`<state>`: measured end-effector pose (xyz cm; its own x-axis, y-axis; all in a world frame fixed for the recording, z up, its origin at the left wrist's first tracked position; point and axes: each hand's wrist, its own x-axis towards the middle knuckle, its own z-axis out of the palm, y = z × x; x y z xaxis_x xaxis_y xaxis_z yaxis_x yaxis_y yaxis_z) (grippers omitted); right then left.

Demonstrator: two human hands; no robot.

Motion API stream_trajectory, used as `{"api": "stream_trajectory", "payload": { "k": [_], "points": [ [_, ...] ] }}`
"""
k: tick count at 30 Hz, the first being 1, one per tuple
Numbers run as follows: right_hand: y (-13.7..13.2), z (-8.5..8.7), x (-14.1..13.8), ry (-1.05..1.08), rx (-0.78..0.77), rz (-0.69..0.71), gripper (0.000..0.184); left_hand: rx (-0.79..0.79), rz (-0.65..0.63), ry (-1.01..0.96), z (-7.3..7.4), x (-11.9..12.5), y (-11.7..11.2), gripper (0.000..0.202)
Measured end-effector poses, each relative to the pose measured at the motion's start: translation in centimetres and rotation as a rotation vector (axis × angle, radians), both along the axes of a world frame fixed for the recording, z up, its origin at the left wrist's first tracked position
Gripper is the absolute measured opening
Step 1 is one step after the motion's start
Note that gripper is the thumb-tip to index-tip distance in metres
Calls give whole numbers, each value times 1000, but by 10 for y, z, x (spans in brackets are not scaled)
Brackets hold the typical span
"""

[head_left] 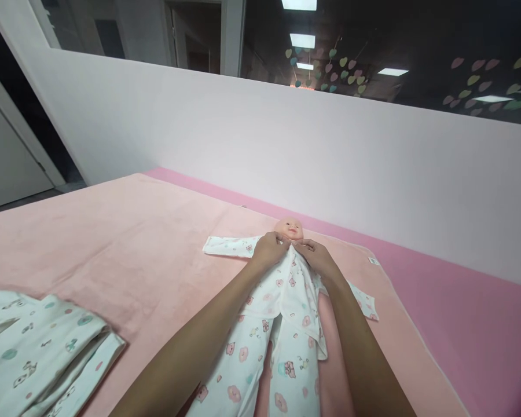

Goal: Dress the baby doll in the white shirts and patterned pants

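Note:
A baby doll [291,227] lies on its back with its head toward the wall. It wears a white printed top [282,289] with both sleeves spread out sideways, and matching trousers [293,370] stretch toward me. At the neck of the top, my left hand [271,249] pinches the collar edge from the left side. My right hand [316,255] grips the collar's other edge, its fingers close to those of the left. Below the hands the front edges of the top part slightly over the trousers. The fingertips partly cover the doll's neck, so any fastener there is hidden.
A pink blanket [125,249] lies under the doll, over a darker pink surface [473,307]. Folded printed cloth [47,353] rests at the lower left. Behind stands a white wall [286,139] with a dark window [373,35] above it.

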<state>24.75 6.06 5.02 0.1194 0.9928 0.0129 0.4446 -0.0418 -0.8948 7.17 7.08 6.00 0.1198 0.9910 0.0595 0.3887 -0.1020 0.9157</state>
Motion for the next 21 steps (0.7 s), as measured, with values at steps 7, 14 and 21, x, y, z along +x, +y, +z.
{"api": "stream_trajectory", "payload": {
  "k": [7, 14, 21],
  "points": [
    [-5, 2, -6, 46, 3, -30, 40, -44, -57, -103, -7, -2, 4, 25],
    [-2, -12, -7, 81, 65, -100, 41, -71, -73, -162, -14, -3, 9, 20],
    [-2, -15, -10, 117, 65, -134, 37, -11, -6, -65, -11, 0, 6, 14]
  ]
}}
